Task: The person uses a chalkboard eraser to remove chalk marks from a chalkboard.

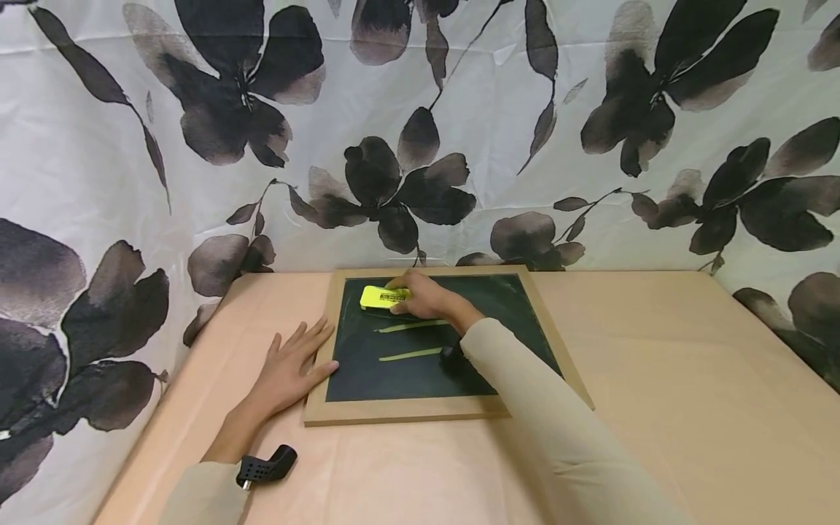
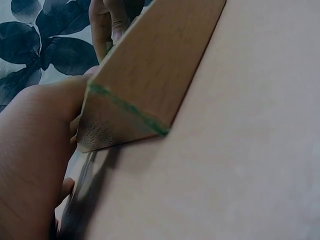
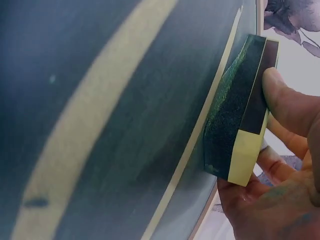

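A small chalkboard (image 1: 354, 379) in a light wooden frame lies on the table, with two yellow-green strokes (image 1: 410, 355) across its dark surface. My right hand (image 1: 429, 297) grips a yellow chalkboard eraser (image 1: 380, 297) over the upper left of the board. In the right wrist view, thumb and fingers hold the sides of the eraser (image 3: 244, 157), whose dark felt face is tilted toward the board near a thin stroke. My left hand (image 1: 292, 370) lies with fingers spread at the frame's left edge, thumb on the frame. The left wrist view shows the frame's corner (image 2: 115, 125) beside that hand.
Pale peach covering lies over the table (image 1: 656, 364), which extends to both sides of the board. Behind and to the left hangs a white cloth (image 1: 505, 131) with dark flowers. A black wrist device (image 1: 265, 467) sits on the left wrist.
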`<state>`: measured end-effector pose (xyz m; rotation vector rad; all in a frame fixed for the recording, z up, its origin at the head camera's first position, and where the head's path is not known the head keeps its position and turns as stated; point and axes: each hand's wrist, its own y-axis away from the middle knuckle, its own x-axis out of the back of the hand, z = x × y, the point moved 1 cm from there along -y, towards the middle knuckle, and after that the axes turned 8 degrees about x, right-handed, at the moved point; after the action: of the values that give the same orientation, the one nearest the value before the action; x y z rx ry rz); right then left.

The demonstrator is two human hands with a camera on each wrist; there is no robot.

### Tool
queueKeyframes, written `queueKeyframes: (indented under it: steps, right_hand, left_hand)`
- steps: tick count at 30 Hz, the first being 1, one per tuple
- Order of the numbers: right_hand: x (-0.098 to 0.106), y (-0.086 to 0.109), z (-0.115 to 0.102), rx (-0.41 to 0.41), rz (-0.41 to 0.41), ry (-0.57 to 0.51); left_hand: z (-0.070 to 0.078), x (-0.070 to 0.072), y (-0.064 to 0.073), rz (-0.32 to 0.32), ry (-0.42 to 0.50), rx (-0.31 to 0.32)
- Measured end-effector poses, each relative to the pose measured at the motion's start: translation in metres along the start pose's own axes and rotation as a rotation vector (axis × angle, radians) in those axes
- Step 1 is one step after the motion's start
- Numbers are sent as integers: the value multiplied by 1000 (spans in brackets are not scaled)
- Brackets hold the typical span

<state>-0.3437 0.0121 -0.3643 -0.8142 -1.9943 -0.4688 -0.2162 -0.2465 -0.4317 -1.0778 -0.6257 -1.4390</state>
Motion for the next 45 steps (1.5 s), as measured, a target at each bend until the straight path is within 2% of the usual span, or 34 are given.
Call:
queueKeyframes:
  steps: [11, 16, 24, 30, 39, 45]
  right_hand:
    - [3, 7, -2, 43, -81, 101]
    - [15, 18, 2, 20, -60, 99]
    - [45, 59, 32, -86, 19, 6]
    - [58, 98, 62, -171, 73, 22]
    - [69, 147, 91, -229, 187, 124]
    - [64, 162, 101, -293, 233, 109]
  left_hand:
    - [4, -4, 3, -4, 6, 1]
    - [4, -6, 5, -1, 11, 1]
    - [3, -3, 7, -7, 4, 5]
    - [3, -2, 7, -12, 8, 9]
    - [6, 0, 5, -24, -6, 13]
    - [7, -2, 5, -28, 7, 16]
